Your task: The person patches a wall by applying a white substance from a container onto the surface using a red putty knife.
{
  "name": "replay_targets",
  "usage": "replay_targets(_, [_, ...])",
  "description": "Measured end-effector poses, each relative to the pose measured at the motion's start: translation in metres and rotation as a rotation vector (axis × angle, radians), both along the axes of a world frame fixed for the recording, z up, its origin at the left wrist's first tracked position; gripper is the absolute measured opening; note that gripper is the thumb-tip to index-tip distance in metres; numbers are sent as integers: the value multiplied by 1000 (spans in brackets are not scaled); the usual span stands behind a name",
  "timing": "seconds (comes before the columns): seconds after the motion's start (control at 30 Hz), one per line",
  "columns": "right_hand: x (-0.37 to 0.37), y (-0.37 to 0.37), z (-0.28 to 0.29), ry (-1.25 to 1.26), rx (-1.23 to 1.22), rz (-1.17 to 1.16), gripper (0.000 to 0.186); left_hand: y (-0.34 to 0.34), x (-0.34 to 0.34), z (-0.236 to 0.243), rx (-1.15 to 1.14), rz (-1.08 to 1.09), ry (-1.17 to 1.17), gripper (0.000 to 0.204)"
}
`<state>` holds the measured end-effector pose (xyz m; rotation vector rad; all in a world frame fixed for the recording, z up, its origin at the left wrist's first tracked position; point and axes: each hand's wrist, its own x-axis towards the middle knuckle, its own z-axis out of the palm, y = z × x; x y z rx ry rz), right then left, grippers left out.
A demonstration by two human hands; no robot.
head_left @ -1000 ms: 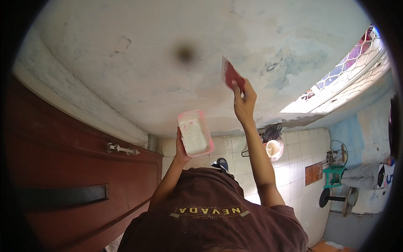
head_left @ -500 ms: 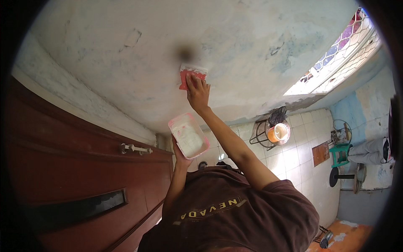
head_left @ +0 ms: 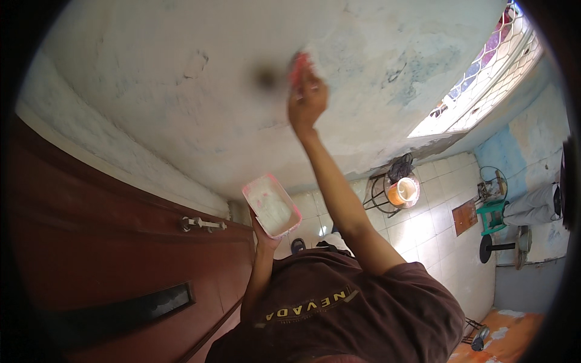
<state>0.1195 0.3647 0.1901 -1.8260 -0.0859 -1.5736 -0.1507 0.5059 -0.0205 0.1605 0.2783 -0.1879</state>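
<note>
My right hand point(head_left: 307, 100) is raised against the mottled white wall point(head_left: 157, 103), closed on a red scraper point(head_left: 301, 62), both blurred by motion; whether the blade touches the wall I cannot tell. Lower down, my left hand point(head_left: 266, 241) grips a pink-rimmed plastic tub point(head_left: 271, 206) with white paste inside, its fingers partly hidden under the tub. A dark blurred spot lies over the picture just left of the scraper.
A dark red door point(head_left: 103, 236) fills the lower left; a window grille point(head_left: 502, 54) is upper right. An orange bucket point(head_left: 399, 192) and black bag point(head_left: 400, 166) sit on a metal stool. Farther right are a green plastic stool point(head_left: 493, 215) and grey trousers point(head_left: 529, 206).
My right hand with the scraper swung left onto the wall, then moved up and slightly right. The tub in my left hand sits a little lower in the picture.
</note>
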Motion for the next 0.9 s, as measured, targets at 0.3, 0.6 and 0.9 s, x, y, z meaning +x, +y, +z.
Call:
replay_targets(0.3, [-60, 45, -86, 260, -181, 448, 52, 5, 3, 16, 52, -25, -48, 60])
replay_targets(0.6, [-2, -96, -11, 14, 283, 26, 39, 16, 3, 0, 163, -1, -56, 66])
replay_targets(0.9, [-53, 55, -82, 241, -189, 369, 61, 4, 9, 16, 272, -34, -107, 64])
